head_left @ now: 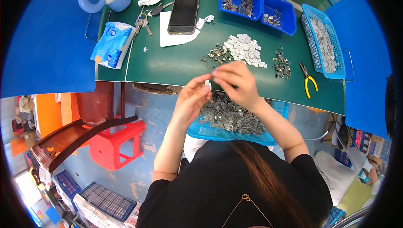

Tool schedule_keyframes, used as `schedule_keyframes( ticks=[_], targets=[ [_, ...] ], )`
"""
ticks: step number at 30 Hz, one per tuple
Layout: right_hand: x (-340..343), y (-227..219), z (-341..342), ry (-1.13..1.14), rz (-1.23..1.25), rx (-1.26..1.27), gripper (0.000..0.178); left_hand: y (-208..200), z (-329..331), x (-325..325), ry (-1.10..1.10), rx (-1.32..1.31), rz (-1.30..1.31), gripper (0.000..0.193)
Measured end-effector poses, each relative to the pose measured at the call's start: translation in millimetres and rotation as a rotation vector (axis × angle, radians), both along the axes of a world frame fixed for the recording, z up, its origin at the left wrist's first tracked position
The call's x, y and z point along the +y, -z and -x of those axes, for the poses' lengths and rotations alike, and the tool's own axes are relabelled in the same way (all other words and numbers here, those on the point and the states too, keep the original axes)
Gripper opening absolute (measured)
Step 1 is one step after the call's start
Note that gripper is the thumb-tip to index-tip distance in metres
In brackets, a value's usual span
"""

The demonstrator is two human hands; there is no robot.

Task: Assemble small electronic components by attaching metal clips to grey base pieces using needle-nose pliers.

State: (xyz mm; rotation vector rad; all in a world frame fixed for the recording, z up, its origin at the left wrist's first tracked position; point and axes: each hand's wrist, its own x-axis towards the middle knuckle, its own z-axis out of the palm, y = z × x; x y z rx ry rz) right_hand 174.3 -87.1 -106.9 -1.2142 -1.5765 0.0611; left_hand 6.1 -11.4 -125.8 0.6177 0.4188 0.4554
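Observation:
Between the thumb and fingers of my left hand [191, 102] a small white plastic piece [208, 85] is pinched. My right hand [239, 84] meets it from the right with bent, closed fingers. Those fingertips are slightly blurred, and what they hold cannot be made out. Both hands are over the table's near edge. Just beyond them lie a heap of flat white pieces [244, 50] and a pile of small metal clips [218, 54]. Below my hands, a light blue basket [210, 132] sits at my lap, full of grey metal parts [235, 117].
On the green table [168, 66], a second clip pile [282, 64] and yellow-handled pliers [309, 83] lie to the right. Farther back are blue bins [289, 28], a parts basket [339, 69] and a phone [184, 14]. Tissues [113, 45], keys [143, 23] and a mug [119, 2] stand left.

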Motion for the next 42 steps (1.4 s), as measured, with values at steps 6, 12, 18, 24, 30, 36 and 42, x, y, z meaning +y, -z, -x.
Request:
schedule_keyframes(
  ticks=[6, 12, 18, 24, 30, 36, 42],
  targets=[
    [13.5, 10.0, -3.0, 0.334, 0.259, -0.272, 0.019, -5.2, 4.7, 3.5, -0.212, 0.108, -0.186, 0.026],
    [14.9, 13.5, -4.4, 0.3, 0.204, -0.305, 0.015, -7.4, 0.4, 3.8, -0.301, 0.168, -0.261, 0.023],
    [5.1, 13.6, -6.6, 0.245, 0.189, -0.349, 0.017, -11.6, -9.2, 2.1, -0.337, 0.255, -0.37, 0.022],
    [-11.7, -2.6, -9.3, 0.088, 0.343, 0.852, 0.009, -18.1, -21.8, -4.8, -0.334, 0.282, -0.422, 0.021],
    [-36.3, -4.6, -32.3, -0.145, 0.437, 1.337, 0.024, -26.9, -46.8, -17.4, -0.293, 0.249, -0.466, 0.021],
    [-50.9, -18.6, -30.1, -0.064, 0.429, 1.495, 0.024, -30.3, -65.8, -30.5, -0.241, 0.258, -0.478, 0.021],
    [-61.9, -16.1, -28.0, 0.197, 0.281, 1.092, 0.013, -38.8, -86.3, -48.9, -0.184, 0.238, -0.461, 0.024]
  ],
)
